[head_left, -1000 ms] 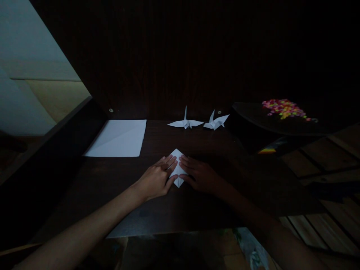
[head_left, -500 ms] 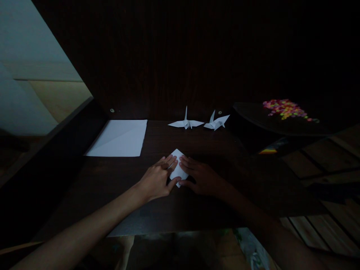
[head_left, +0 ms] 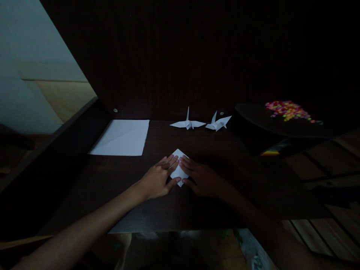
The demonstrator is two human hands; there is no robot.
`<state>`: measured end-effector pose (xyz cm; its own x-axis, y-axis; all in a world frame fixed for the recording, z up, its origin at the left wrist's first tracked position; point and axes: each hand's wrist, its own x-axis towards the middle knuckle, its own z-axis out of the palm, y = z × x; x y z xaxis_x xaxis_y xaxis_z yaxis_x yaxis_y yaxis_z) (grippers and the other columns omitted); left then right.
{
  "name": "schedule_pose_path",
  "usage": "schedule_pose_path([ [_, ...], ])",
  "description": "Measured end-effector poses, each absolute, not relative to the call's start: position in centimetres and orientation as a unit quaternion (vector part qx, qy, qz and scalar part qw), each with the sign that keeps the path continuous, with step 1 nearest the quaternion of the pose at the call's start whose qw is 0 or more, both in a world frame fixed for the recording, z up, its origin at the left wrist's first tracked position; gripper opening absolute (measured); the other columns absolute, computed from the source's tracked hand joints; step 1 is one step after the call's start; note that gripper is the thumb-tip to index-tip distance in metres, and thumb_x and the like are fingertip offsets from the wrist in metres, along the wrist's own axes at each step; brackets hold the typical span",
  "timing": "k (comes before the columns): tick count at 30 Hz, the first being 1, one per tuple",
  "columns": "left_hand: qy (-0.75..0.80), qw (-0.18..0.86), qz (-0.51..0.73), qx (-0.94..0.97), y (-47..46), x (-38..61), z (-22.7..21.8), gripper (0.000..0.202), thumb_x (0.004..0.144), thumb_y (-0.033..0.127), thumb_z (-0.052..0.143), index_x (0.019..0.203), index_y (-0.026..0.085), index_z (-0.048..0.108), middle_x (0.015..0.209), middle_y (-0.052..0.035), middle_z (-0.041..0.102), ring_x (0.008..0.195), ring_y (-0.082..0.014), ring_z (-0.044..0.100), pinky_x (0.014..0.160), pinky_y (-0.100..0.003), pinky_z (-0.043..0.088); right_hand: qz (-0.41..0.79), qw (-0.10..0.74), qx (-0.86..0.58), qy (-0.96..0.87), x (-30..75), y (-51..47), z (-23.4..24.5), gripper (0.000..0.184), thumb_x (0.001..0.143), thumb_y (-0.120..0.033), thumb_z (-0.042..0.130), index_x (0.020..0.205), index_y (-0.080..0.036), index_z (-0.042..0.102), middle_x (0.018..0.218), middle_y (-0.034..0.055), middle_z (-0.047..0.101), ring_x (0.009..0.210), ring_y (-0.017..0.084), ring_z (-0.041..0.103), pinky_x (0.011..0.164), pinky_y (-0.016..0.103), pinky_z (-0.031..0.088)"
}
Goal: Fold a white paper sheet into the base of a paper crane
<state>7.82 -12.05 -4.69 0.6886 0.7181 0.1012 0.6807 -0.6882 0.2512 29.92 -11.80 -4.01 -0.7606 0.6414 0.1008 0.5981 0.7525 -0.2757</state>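
Head camera: worn on the person's head, looking forward and down
Table [head_left: 157, 218]: seen from above its near edge
Left hand [head_left: 156, 179] and right hand [head_left: 204, 178]: near the middle, farther off than the forearms [head_left: 98, 222]
Back panel [head_left: 180, 56]: beyond the table, across the top
Wall [head_left: 30, 37]: at the upper left

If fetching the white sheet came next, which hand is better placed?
Probably the left hand: it lies nearer the white sheet; the right hand sits farther off. Both touch the folded paper.
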Motion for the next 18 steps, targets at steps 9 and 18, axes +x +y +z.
schedule_pose_path([
  [9,0.389,0.136,0.098,0.906,-12.25,7.53,-4.8,0.072,0.093,0.053,0.045,0.151,0.014,0.025,0.155,-0.0133,0.025,0.145,-0.0268,0.017,0.118,-0.048,0.024,0.143,0.112,-0.336,-0.924,30.03,-11.72,-4.18,0.057,0.089,-0.031,0.056,0.138,-0.004,0.046,0.146,0.0227,0.041,0.141,0.031,0.032,0.111,0.049,0.038],
  [18,0.383,0.127,0.095,0.91,-12.24,7.49,-5.03,0.059,0.099,0.039,0.035,0.152,0.017,0.021,0.157,-0.0096,0.024,0.146,-0.022,0.014,0.118,-0.045,0.023,0.136,0.093,-0.345,-0.924,29.94,-11.71,-4.03,0.059,0.088,-0.029,0.057,0.139,-0.003,0.045,0.147,0.0232,0.04,0.141,0.03,0.031,0.112,0.046,0.038],
])
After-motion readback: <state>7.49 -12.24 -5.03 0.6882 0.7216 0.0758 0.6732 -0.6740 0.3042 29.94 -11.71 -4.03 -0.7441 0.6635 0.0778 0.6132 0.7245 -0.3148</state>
